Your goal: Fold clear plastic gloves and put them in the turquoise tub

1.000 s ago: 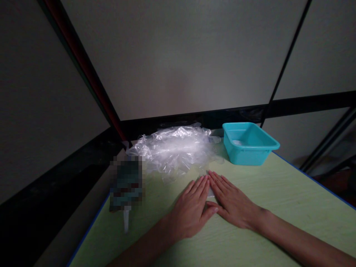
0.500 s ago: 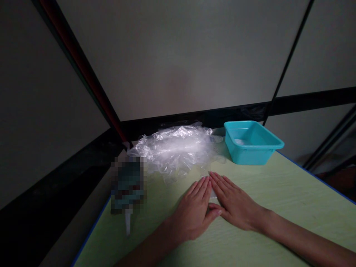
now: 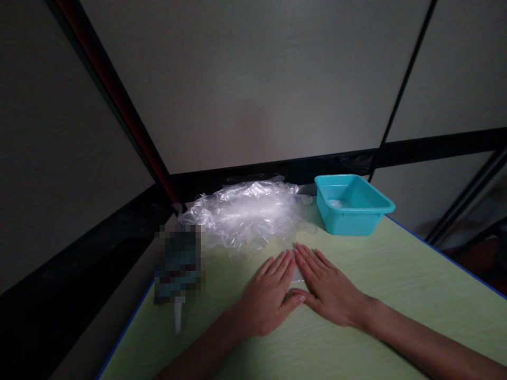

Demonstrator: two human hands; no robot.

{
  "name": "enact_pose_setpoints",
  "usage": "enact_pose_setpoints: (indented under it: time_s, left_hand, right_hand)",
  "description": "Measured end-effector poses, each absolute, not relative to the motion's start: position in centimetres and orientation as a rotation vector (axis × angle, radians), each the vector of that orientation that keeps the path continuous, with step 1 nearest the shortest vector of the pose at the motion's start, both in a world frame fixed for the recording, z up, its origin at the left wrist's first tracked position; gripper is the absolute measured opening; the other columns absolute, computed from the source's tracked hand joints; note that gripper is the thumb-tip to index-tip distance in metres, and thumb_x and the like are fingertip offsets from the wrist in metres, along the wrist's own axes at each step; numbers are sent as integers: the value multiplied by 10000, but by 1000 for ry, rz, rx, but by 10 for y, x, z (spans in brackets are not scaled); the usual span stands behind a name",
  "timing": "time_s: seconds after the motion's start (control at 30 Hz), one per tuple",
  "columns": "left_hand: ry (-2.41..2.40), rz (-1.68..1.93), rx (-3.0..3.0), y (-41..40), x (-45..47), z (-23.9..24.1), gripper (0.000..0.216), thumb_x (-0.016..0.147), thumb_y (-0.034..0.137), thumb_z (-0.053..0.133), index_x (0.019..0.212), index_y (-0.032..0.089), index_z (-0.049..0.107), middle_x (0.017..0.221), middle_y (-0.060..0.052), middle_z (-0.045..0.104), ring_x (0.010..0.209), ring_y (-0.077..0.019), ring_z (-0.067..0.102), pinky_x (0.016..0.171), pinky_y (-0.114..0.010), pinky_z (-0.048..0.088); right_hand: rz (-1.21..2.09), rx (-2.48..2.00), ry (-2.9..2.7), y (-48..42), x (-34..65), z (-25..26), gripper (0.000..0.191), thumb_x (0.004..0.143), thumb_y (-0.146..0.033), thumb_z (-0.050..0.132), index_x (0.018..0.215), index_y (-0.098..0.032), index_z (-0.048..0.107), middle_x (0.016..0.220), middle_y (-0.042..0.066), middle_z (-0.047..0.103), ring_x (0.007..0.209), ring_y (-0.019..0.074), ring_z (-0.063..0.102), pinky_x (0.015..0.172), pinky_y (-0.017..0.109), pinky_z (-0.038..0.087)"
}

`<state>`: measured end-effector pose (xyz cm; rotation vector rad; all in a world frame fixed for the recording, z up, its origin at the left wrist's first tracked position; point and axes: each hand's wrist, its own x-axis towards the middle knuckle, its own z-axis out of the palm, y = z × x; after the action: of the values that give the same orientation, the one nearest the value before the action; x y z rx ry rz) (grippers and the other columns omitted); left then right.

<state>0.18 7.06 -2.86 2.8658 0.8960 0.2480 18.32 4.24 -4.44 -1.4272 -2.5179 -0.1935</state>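
Observation:
My left hand [image 3: 269, 295] lies flat, palm down, fingers stretched forward. Beside it my right hand [image 3: 330, 287] also rests flat, and the thumbs overlap or touch. Under the hands is a thin clear plastic piece [image 3: 298, 275], perhaps a small folded bag; only a sliver shows between the fingers and most of it is hidden. Just beyond the fingertips spreads a heap of crumpled clear plastic bags [image 3: 253, 214].
A turquoise plastic basin [image 3: 352, 219] stands at the back right, with something whitish inside. At the left edge of the green table [image 3: 376, 348] lies a blurred-out dark item [image 3: 180, 264] with a pale strip. Cabinet panels [image 3: 257, 89] rise behind.
The view has shifted slightly, so everything sits a little further left. My fingertips are a bit further apart, and more of the clear plastic piece shows between them.

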Motion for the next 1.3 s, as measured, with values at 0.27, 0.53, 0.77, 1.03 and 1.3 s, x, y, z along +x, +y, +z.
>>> enact_pose_setpoints:
  time_s: [0.27, 0.53, 0.77, 1.03, 1.3]
  left_hand:
    - [907, 264, 2888, 69, 2, -29, 631, 874, 494, 271, 1362, 115, 141, 1429, -122, 137, 1313, -215, 64, 1058, -390, 142]
    - [938, 185, 2884, 68, 2, -25, 672, 855, 507, 306, 1356, 85, 153, 1426, -137, 143, 1310, -224, 88, 1060, -380, 132]
    - [938, 208, 2896, 68, 3, -26, 678, 842, 530, 312, 1347, 95, 190, 1422, -132, 172, 1308, -239, 104, 1059, -385, 131]
    - [924, 193, 2870, 69, 2, -26, 687, 842, 531, 310, 1351, 90, 179, 1429, -131, 129, 1312, -234, 64, 1063, -391, 111]
    - [910, 154, 2586, 76, -4, -20, 823, 807, 475, 423, 1364, 39, 3, 1428, -156, 13, 1314, -212, 47, 1059, -365, 108]
  right_hand:
    - [-206, -1409, -2469, 43, 184, -48, 693, 854, -512, 318, 1338, -22, 244, 1380, 196, 236, 1286, 263, 175, 1027, 429, 244]
    - [-155, -1442, -2500, 42, 182, -43, 698, 858, -532, 275, 1317, -6, 288, 1357, 212, 276, 1269, 272, 226, 1014, 438, 265]
    - [-169, -1476, -2527, 41, 181, -38, 697, 860, -536, 253, 1320, -13, 284, 1360, 195, 277, 1268, 278, 227, 1001, 465, 270]
    - [-36, -1510, -2532, 42, 181, -38, 707, 858, -548, 240, 1338, -29, 245, 1384, 185, 210, 1285, 277, 164, 1017, 488, 220]
    - [380, -1357, -2513, 47, 203, -31, 825, 817, -500, 420, 1367, -13, 46, 1417, 206, 46, 1305, 249, 42, 1046, 455, 150]
